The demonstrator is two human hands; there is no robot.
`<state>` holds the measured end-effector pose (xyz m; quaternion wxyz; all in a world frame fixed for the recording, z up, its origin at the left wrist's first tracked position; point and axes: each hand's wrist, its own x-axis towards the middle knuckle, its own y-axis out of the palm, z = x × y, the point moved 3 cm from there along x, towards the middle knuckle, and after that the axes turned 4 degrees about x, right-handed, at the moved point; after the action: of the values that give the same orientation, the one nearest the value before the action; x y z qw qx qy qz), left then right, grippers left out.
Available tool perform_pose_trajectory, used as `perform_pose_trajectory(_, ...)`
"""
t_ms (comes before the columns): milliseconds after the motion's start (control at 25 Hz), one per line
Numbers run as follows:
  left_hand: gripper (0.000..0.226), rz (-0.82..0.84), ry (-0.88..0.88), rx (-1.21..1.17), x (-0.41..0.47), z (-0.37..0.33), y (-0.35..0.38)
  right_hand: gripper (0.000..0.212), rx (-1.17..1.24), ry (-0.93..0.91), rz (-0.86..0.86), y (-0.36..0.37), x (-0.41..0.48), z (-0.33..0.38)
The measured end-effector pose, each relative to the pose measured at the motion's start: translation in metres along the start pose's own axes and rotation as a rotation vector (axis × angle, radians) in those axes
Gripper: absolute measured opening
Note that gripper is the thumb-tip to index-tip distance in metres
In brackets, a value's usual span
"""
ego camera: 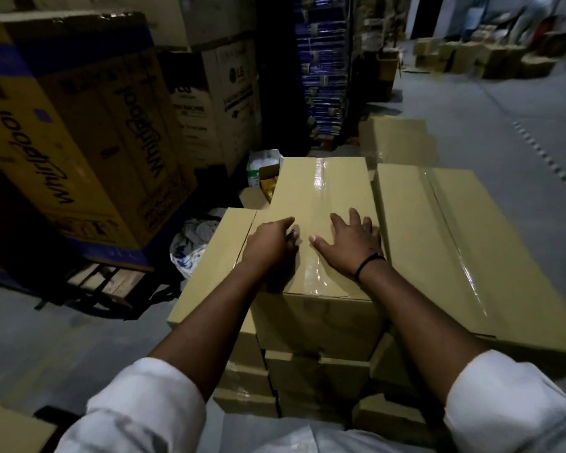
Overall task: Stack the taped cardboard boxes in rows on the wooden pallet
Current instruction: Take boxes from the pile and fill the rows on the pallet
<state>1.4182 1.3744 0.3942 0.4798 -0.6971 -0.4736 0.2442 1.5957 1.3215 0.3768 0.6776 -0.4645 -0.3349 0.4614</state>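
Skew risk: top box (321,197) is pressed by right grip (350,240), spread flat, and left grip (268,243), loosely curled, holding nothing; by uneven pushing it could be slid off the stack (317,371) beneath.

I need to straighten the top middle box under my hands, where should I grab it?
Probably take the top middle box by its near end and left side, from where you stand: both are exposed, while its right side sits close against the neighbouring box.
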Motion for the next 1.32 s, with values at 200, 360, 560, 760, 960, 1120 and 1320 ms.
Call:
perform_pose_trajectory(200,0.034,-0.041,0.010,0.099,0.007,-0.005,0.019,0.082,-0.018,0.002,0.044,0.003,0.016,-0.011)
perform_pose_trajectory(360,0.044,-0.072,-0.045,0.102,0.005,0.013,0.018,0.082,0.030,-0.002,0.074,0.006,0.032,-0.014)
perform_pose_trajectory(560,0.061,0.018,-0.058,0.184,0.007,0.021,0.017,0.085,0.000,0.016,0.089,0.009,0.036,-0.005)
perform_pose_trajectory(760,0.066,0.058,-0.055,0.183,0.006,0.013,0.010,0.086,0.015,0.033,0.055,0.003,0.031,-0.003)
perform_pose_trajectory(960,0.070,0.018,-0.044,0.143,-0.018,0.012,-0.006,0.097,0.029,0.022,0.012,0.003,0.015,0.008)
perform_pose_trajectory(1120,0.075,-0.069,-0.101,0.095,-0.058,0.039,-0.033,0.099,0.039,-0.067,-0.004,0.006,-0.004,0.052)
perform_pose_trajectory(1320,0.090,-0.169,-0.281,0.117,-0.127,0.106,-0.083,0.095,0.067,-0.238,-0.005,0.027,-0.040,0.153)
